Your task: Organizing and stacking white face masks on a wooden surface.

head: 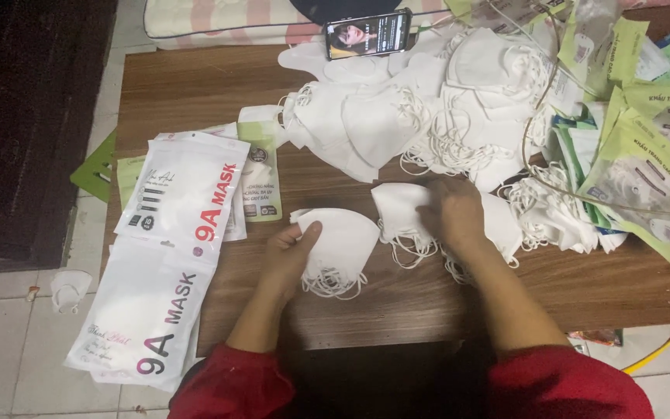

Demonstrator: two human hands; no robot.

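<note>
Left hand pinches a small stack of white masks on the table; right hand closes on another mask just beside — the loose pile lies beyond. Best to square edges and keep loops untangled.

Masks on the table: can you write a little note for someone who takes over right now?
Left hand: pinches the folded white mask by its left edge.
Right hand: rests on a second white mask beside it.
Loose mask pile: heaped at the table's far side.
White pouches: stacked along the left edge; whether they are filled cannot be told.
Green packets: piled at right.
Many loose masks remain unsorted.
</note>
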